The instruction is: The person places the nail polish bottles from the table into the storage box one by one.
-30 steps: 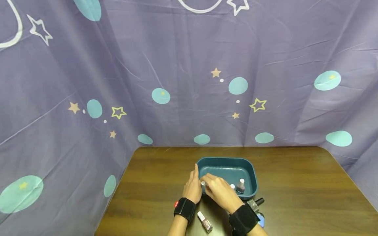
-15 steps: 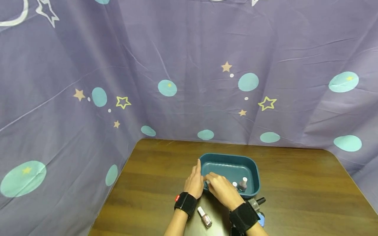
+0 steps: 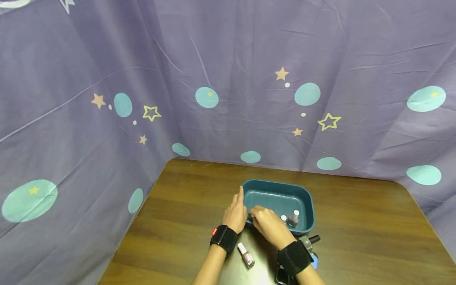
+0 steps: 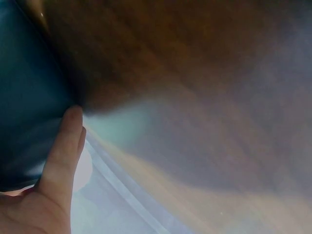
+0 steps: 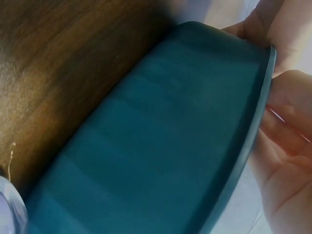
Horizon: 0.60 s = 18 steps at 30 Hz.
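A teal rectangular bin point(image 3: 276, 183) sits on the wooden table. My left hand point(image 3: 235, 215) lies along the bin's left side, its index finger stretched forward against the wall; the left wrist view shows this finger point(image 4: 63, 151) too. Over the bin's front left corner bends my right hand point(image 3: 271, 227), with curled fingers pinching a small nail polish bottle that they mostly hide. In the right wrist view, the right hand point(image 5: 290, 131) is at the bin's rim. A nail polish bottle point(image 3: 293, 219) with a white cap stands inside, beside another white cap point(image 3: 284, 218).
A pinkish nail polish bottle point(image 3: 246, 256) lies between my forearms. Right of the right wrist are a glittery grey bottle point(image 3: 305, 242) with a black cap and a blue item point(image 3: 314, 261). A dark bottle point(image 3: 282, 277) is partly under that wrist. A patterned curtain point(image 3: 228, 79) hangs behind.
The head view has tilted down and shifted slightly. My right hand has turned and lowered a little into the bin, and the bottle's cap, visible earlier, is now mostly hidden. My left hand stays.
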Available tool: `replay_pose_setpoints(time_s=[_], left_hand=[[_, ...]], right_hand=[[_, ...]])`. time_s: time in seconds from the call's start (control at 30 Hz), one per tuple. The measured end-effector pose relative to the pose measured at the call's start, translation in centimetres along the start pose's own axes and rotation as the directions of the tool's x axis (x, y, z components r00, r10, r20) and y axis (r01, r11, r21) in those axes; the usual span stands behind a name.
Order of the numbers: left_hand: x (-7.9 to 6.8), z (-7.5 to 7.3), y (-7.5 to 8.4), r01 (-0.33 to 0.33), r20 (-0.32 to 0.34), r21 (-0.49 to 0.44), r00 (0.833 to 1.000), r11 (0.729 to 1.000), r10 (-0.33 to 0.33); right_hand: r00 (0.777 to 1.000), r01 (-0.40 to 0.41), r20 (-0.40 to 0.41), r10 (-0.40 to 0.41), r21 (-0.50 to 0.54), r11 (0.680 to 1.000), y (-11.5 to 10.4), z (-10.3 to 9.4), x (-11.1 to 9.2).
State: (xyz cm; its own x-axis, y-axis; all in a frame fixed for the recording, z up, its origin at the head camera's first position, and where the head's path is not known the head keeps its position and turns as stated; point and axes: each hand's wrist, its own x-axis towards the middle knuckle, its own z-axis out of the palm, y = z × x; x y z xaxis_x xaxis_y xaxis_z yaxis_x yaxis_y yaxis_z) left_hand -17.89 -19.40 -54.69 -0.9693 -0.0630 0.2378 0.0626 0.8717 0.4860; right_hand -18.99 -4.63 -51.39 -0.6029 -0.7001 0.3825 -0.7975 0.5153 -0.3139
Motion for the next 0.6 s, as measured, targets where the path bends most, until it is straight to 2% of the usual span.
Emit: replay_pose_setpoints(time_s=[0.13,0.3,0.6], left_hand=[[0.17,-0.16,0.14,0.017,0.003,-0.001,1.0,1.0,-0.017],[0.21,-0.36,0.33,0.007,-0.015,-0.002,1.0,1.0,-0.007],[-0.03,-0.37,0.32,0.009,-0.015,0.0,1.0,1.0,-0.009]], right_hand=[[1.0,-0.002,-0.007,0.002,-0.003,1.0,0.06,-0.07,0.09],[0.999,0.007,-0.033,-0.007,-0.016,1.0,0.12,-0.08,0.1],[0.999,0.013,-0.03,-0.014,-0.027,1.0,0.09,0.03,0.08]])
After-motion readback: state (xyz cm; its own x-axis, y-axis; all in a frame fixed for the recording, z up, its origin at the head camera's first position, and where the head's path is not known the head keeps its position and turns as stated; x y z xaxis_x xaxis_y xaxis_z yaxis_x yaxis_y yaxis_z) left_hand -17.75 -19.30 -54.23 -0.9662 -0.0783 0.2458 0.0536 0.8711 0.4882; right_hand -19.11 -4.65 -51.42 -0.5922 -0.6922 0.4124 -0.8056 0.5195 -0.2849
